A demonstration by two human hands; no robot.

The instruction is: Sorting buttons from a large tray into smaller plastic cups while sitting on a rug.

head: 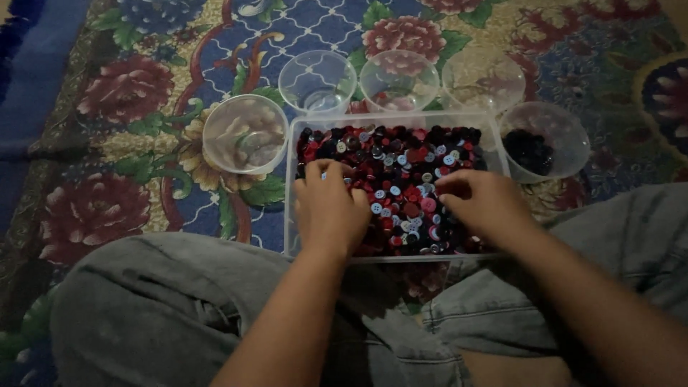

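Both hands — left (328, 208), right (484, 204) — fingers curled (grip unclear), touching buttons (401, 168) in a clear tub (289, 215)

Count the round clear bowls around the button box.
5: one left of the box, three along its far edge, one at right holding dark buttons.

red, black, white buttons (401, 172); clear tub (290, 215) w/ blue-red floral rug (129, 93).

Five round clear bowls (317, 80), one rectangular clear tub (290, 186) of countless mixed buttons (401, 179), two hands (330, 211).
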